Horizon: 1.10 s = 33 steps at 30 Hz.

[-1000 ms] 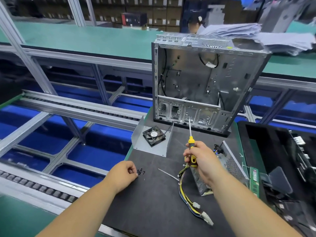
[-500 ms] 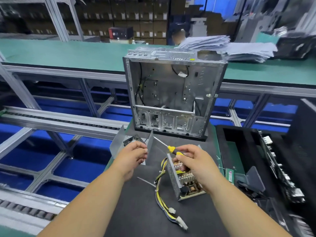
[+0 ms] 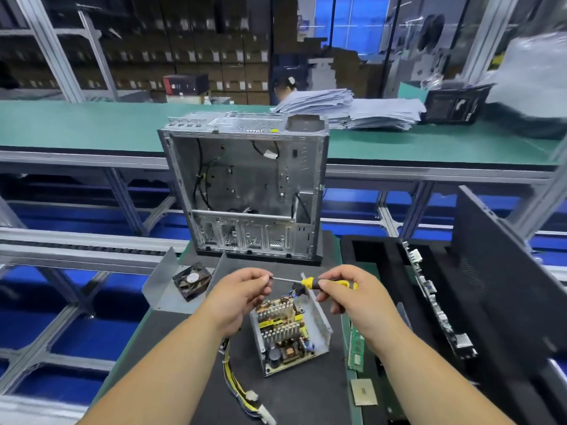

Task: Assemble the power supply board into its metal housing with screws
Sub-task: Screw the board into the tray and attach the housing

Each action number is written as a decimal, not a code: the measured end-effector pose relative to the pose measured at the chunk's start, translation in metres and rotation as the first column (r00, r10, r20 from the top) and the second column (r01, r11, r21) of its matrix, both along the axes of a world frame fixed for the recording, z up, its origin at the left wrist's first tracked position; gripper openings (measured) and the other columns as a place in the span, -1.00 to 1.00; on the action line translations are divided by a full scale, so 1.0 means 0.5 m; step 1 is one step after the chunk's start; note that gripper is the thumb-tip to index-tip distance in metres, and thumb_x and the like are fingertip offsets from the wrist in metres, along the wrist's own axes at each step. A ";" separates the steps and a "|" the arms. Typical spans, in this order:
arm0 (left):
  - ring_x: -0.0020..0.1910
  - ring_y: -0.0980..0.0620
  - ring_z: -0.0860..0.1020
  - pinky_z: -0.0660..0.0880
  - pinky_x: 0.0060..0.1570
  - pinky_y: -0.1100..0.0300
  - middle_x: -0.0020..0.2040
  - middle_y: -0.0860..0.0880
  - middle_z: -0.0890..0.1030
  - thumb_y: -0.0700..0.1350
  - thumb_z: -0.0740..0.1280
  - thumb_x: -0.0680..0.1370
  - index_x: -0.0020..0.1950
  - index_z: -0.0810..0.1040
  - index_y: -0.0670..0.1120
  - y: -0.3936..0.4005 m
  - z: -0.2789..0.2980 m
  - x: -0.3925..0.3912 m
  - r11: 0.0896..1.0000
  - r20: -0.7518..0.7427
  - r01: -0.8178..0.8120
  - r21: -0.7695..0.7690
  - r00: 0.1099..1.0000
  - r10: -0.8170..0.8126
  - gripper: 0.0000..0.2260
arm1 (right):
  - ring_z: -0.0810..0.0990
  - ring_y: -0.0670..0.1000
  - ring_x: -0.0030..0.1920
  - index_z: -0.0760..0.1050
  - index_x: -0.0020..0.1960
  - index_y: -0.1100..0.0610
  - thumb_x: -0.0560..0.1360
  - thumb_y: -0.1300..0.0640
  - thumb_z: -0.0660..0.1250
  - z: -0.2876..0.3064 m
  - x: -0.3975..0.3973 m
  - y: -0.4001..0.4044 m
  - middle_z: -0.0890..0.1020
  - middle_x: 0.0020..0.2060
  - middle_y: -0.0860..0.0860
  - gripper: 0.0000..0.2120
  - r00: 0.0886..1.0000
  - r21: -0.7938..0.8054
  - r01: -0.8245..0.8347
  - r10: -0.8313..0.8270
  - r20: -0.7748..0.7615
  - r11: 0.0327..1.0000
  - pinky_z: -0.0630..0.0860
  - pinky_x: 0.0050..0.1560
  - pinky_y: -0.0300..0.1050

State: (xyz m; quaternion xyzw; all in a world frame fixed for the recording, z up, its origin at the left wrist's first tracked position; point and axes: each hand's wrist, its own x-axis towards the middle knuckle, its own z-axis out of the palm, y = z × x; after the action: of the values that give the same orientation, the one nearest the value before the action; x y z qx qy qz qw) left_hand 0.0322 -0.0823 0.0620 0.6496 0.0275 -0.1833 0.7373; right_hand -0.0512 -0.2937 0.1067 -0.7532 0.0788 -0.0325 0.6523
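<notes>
Your right hand (image 3: 356, 302) grips the yellow-handled screwdriver (image 3: 319, 283), now raised level; your left hand (image 3: 242, 297) has come to pinch its tip, likely seating a screw. The green power supply board (image 3: 283, 331) sits in its open grey metal housing (image 3: 320, 320) on the near table (image 3: 300, 394).

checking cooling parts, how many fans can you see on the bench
1: a black fan lying on the bent metal cover, left of the left hand. Others may be hidden.

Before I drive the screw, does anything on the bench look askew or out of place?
Only the fan, lying tilted against the bent metal sheet. The power supply board sits in its housing.
</notes>
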 end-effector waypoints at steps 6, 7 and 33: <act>-0.26 0.09 0.58 0.54 -0.27 0.33 -0.23 -0.05 0.64 -0.27 0.32 0.59 0.01 0.62 -0.21 -0.044 0.002 -0.018 0.999 -0.016 -0.034 -0.011 0.999 0.034 -0.91 | 0.52 -0.06 -0.41 0.64 -0.17 0.04 0.50 0.15 0.38 0.002 -0.012 -0.048 0.70 -0.32 0.06 -0.90 0.999 -0.044 -0.034 0.034 -0.008 0.998 0.48 -0.35 -0.27; -0.26 0.09 0.58 0.55 -0.26 0.33 -0.23 -0.05 0.64 -0.26 0.33 0.58 0.00 0.63 -0.21 -0.049 0.002 -0.021 0.999 -0.017 -0.039 -0.010 0.999 0.039 -0.91 | 0.53 -0.06 -0.40 0.64 -0.17 0.03 0.50 0.15 0.38 0.001 -0.013 -0.053 0.70 -0.32 0.05 -0.89 0.999 -0.043 -0.035 0.034 -0.008 0.998 0.49 -0.35 -0.27; 0.12 0.05 0.54 0.44 0.07 0.15 0.19 0.02 0.56 0.08 0.38 0.54 0.33 0.44 -0.03 -0.015 -0.040 -0.075 0.633 0.141 -0.191 0.750 0.982 0.130 -0.59 | 0.54 -0.06 -0.38 0.61 -0.02 0.22 0.52 0.13 0.41 -0.100 0.062 -0.117 0.66 -0.31 0.08 -0.85 0.974 0.393 0.008 0.081 -0.209 0.919 0.44 -0.27 -0.17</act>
State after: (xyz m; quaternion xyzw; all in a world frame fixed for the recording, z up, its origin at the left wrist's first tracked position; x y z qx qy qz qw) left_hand -0.0051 -0.0899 0.0419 0.8998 0.1325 -0.0646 0.4105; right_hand -0.0204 -0.3521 0.0569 -0.6079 0.1416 0.0804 0.7771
